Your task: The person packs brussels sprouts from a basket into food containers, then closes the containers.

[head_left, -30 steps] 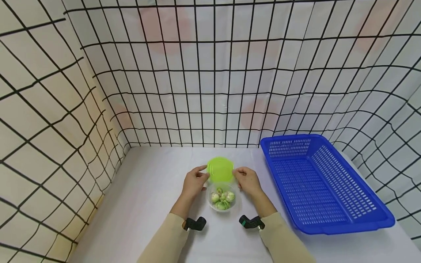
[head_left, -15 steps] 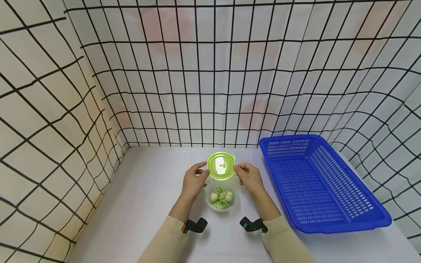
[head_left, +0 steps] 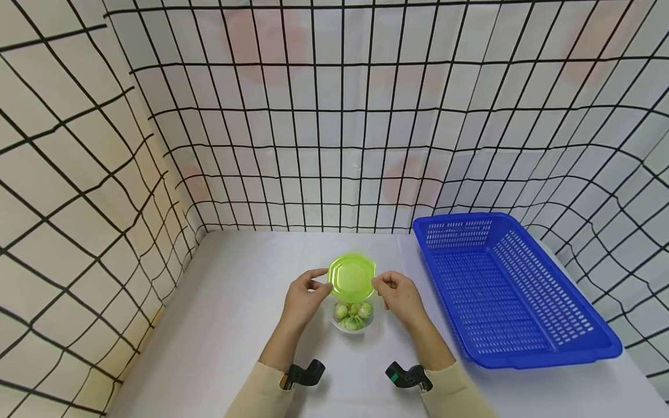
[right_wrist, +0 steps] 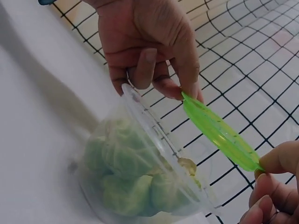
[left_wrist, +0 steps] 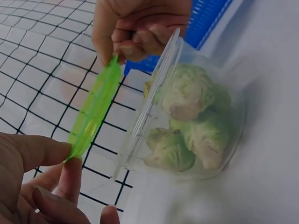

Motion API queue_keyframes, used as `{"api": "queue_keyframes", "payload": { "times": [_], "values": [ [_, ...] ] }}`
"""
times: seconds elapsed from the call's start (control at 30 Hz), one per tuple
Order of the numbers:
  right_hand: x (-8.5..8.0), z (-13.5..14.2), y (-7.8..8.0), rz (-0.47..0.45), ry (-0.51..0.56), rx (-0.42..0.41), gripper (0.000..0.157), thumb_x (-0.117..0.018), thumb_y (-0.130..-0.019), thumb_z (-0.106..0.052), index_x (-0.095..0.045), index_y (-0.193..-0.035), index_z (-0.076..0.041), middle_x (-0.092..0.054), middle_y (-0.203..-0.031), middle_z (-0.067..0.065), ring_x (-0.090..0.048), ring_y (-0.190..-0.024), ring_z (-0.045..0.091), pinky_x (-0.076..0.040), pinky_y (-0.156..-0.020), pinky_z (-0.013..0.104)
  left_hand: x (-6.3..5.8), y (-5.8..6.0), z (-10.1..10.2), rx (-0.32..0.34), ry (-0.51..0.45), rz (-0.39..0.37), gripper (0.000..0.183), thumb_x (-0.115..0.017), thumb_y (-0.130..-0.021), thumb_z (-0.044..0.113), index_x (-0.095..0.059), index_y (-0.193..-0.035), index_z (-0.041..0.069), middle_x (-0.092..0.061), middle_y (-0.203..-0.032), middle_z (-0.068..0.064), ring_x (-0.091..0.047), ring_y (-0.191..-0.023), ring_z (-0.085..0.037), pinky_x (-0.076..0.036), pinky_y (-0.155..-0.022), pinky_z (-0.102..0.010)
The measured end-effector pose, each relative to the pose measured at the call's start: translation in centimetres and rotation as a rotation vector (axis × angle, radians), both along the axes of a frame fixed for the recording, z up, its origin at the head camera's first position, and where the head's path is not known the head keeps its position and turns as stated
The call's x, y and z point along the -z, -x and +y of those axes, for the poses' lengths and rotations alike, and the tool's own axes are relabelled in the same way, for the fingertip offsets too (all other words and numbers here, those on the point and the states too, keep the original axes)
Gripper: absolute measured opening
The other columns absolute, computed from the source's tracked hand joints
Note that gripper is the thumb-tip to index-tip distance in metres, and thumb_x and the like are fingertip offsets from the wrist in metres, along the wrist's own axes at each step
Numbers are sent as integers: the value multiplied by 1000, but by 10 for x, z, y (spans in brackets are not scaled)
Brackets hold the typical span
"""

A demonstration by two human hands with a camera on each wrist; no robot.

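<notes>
Between both hands a round green plastic lid [head_left: 352, 277] is held by its edges. My left hand [head_left: 305, 299] pinches its left edge between thumb and fingers. My right hand [head_left: 401, 297] pinches the opposite edge. Just below the lid, a clear round plastic container [left_wrist: 219, 172] stands on the table with several Brussels sprouts [head_left: 352, 318] inside. In both wrist views the lid is tilted and apart from the container's open rim. From the head camera, the lid overlaps the far part of the container.
A large blue plastic basket [head_left: 543, 360] stands on the white table [head_left: 235, 313] to the right. Black wire grid panels [head_left: 342, 145] enclose the back and sides. A black camera is strapped at each wrist.
The lid first moved slightly away and tilted, showing a bright reflection, then came back toward me and now overlaps the container's far side. Both hands kept their pinch on it.
</notes>
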State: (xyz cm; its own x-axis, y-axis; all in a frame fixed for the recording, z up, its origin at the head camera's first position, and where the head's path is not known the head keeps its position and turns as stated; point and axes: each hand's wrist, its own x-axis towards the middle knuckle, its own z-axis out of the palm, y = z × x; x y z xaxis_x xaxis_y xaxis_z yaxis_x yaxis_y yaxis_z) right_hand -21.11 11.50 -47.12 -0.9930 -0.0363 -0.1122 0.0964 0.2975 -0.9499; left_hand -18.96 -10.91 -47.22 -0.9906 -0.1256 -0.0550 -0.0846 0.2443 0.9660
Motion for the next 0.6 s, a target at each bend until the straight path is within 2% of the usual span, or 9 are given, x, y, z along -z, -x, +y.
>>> {"api": "queue_keyframes", "payload": {
  "times": [0.13,0.27,0.43,0.6],
  "values": [
    [2,5,-7,-18,-58,-51,19,-68,-97,-23,-66,-93,-5,-55,-68,2,-47,-56,14,-42,-54,26,5,-10,-3,65,13,-34,46,-74,-88,19,-67,-132,11,-65,-87,-7,-51,-68,-14,-40,-55,-23],
    [1,15,-12,-48,-124,-150,18,-67,-94,-21,-64,-88,-4,-51,-66,1,-47,-57,15,-40,-54,26,9,-17,-5,139,39,-64,54,-75,-86,16,-63,-137,9,-62,-83,-5,-51,-68,-15,-41,-56,-24],
    [-1,22,-14,-83,-146,-289,18,-67,-92,-18,-60,-81,-6,-47,-61,-1,-43,-54,15,-39,-54,26,7,-22,-10,226,58,-102,65,-76,-83,13,-56,-144,7,-60,-80,-4,-49,-68,-15,-39,-57,-25],
    [0,24,-14,-99,-188,-349,25,-69,-92,-20,-54,-76,-10,-43,-56,-2,-40,-51,14,-36,-53,25,6,-22,-15,281,61,-126,66,-74,-85,16,-53,-146,5,-60,-79,-4,-48,-67,-15,-38,-56,-25]
  ]
}}
